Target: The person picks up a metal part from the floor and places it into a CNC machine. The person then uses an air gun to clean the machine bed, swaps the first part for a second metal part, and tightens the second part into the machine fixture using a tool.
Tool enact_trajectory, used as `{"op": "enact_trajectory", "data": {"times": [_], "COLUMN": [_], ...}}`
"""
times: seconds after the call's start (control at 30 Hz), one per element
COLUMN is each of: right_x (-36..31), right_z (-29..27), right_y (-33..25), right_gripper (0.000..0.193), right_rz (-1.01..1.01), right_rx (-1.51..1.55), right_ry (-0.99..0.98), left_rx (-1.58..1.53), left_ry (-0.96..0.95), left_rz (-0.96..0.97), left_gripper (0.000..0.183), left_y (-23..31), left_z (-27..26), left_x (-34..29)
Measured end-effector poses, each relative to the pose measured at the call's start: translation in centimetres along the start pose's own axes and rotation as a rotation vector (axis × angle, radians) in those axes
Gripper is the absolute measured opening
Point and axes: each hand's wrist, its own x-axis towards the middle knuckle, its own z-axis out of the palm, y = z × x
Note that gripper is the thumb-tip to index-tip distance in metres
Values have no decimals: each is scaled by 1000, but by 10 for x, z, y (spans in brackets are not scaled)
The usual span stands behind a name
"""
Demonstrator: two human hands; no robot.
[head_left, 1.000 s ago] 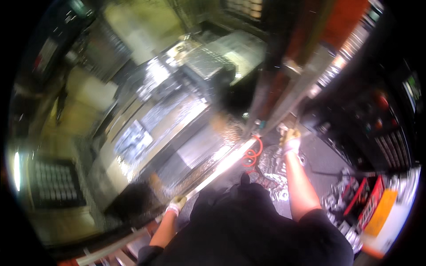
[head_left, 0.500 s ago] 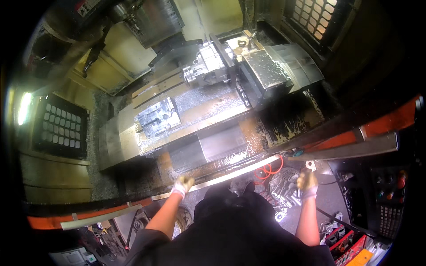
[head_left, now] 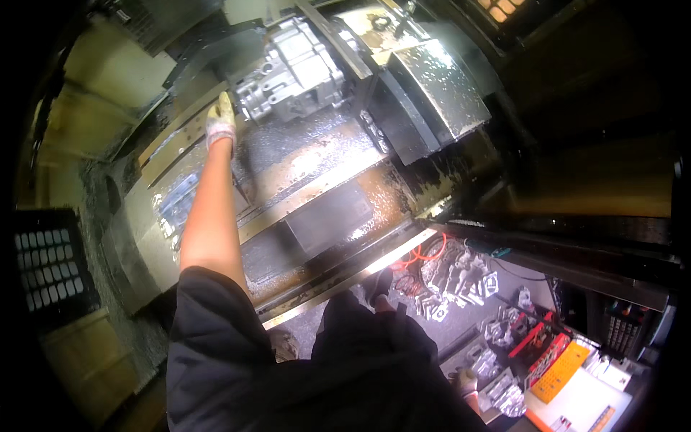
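Observation:
My left hand [head_left: 222, 119], in a pale work glove, reaches far into the machine, its fingers stretched out and holding nothing that I can see. Just right of it, a silvery cast metal housing [head_left: 299, 68] stands against a dark upright plate on the wet machine table [head_left: 309, 155]. A flat metal fixture block [head_left: 176, 205] is partly covered by my left forearm. At the lower right, my gloved right hand [head_left: 466, 380] hangs low beside a silvery casting [head_left: 505, 396]. Its fingers are small and blurred, so their grip cannot be made out.
A bright metal sill [head_left: 345, 277] runs along the machine's front edge. Beyond the sill, several castings [head_left: 457, 273] and an orange-red coiled hose [head_left: 432, 248] lie on the floor. Red bins [head_left: 543, 353] and an orange perforated strip [head_left: 561, 374] sit at the lower right, below a control panel [head_left: 622, 327].
My left hand has moved from near the sill deep into the machine, beside the housing. My right hand has dropped down and back toward the castings at lower right. The view has shifted and turned.

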Motion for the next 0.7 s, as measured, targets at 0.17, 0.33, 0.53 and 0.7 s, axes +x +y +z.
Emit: {"op": "enact_trajectory", "data": {"times": [0.17, 0.33, 0.53, 0.7], "right_x": [-41, -50, -36, -29], "right_z": [22, 40, 49, 46], "right_y": [4, -17, -37, -21], "right_gripper": [30, 28, 27, 23], "right_rz": [40, -12, -121, -171], "right_rx": [-27, -45, -9, 116], "right_ry": [-26, -27, -25, 0], "left_rx": [-105, -253, -400, -502], "left_ry": [68, 47, 5, -197], "left_rz": [-86, -115, -264, -406], "left_gripper": [79, 83, 76, 70], "left_y": [-73, -70, -49, -4], "left_z": [35, 61, 50, 32], "left_x": [78, 74, 63, 26]}}
